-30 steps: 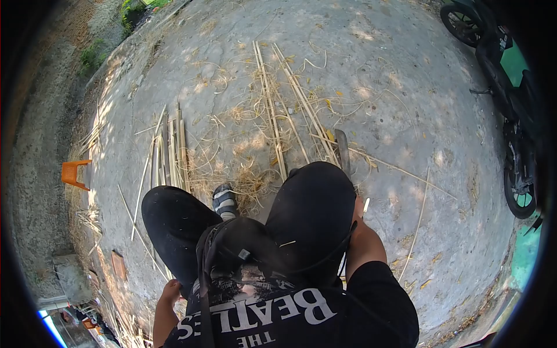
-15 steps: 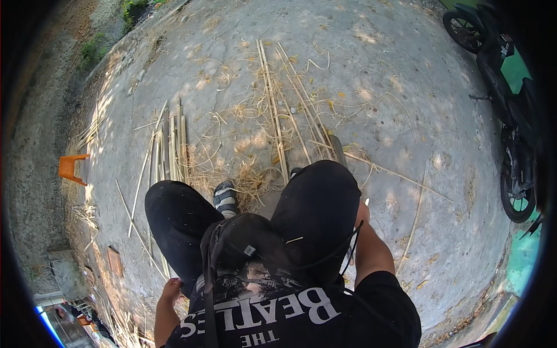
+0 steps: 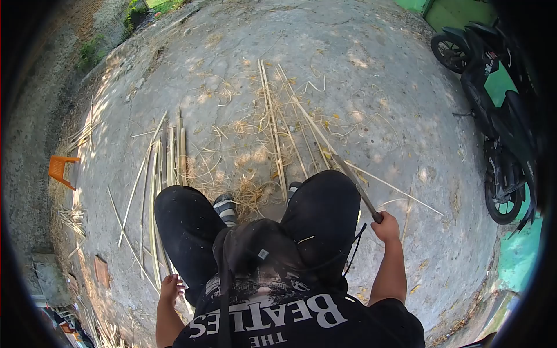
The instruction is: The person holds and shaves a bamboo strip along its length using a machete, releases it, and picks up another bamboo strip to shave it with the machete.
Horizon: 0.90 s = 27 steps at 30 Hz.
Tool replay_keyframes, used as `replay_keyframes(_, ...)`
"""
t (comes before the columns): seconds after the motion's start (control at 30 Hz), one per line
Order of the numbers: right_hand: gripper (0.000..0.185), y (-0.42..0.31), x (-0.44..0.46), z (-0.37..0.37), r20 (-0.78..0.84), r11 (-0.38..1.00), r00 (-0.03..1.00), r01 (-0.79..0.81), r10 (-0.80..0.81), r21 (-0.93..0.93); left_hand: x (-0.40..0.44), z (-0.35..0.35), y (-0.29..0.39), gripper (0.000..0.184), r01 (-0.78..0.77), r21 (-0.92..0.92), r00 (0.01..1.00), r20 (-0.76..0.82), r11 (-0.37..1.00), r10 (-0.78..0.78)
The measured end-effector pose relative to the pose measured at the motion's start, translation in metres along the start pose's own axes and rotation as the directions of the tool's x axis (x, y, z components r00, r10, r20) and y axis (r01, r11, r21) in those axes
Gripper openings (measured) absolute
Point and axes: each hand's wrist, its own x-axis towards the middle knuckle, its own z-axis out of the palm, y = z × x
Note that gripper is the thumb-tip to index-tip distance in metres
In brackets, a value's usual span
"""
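My right hand [image 3: 386,227], beside my right knee, is closed around the dark handle of a long-bladed knife [image 3: 360,188]. Its blade points forward and left, over the bamboo strips on the ground. Low beside my left thigh, my left hand [image 3: 170,289] has curled fingers; what they hold, if anything, I cannot make out. Close to that hand lies a bundle of pale bamboo strips [image 3: 155,209], partly hidden by my left leg. Longer bamboo strips [image 3: 272,124] stretch away in front of my feet.
Curly bamboo shavings [image 3: 249,185] litter the concrete around my sandals. An orange plastic stool [image 3: 61,168] stands at the left, above a brick [image 3: 101,271]. A motorbike [image 3: 496,116] is parked at the right. More strips [image 3: 72,220] lie in a pile at the left edge.
My right hand has come out from behind my right knee, and the knife now shows in it. My left hand has shifted slightly. The whole view has tilted a little.
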Motion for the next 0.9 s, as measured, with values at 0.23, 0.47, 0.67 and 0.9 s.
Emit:
replay_keyframes(0.23,0.032,-0.049,0.015,-0.101,0.103,0.952,0.994,0.012,-0.046,0.305,0.029,-0.005,0.068,0.025,-0.464,-0.065,0.88,-0.146,0.884,0.451)
replay_keyframes(0.47,0.035,-0.144,0.017,-0.164,0.064,0.922,0.942,0.307,-0.33,0.237,-0.058,0.038,0.26,0.016,-0.897,0.287,0.307,-0.14,0.335,0.941)
replay_keyframes(0.67,0.034,-0.229,-0.022,-0.215,-0.027,0.848,0.861,0.495,-0.508,-0.187,-0.154,0.09,0.377,0.023,-0.846,0.475,-0.161,0.205,-0.242,0.965)
replay_keyframes(0.9,0.025,-0.245,-0.038,-0.257,-0.173,0.701,0.721,0.542,-0.671,-0.462,-0.141,0.13,0.417,0.039,-0.739,0.614,-0.141,0.263,-0.278,0.955)
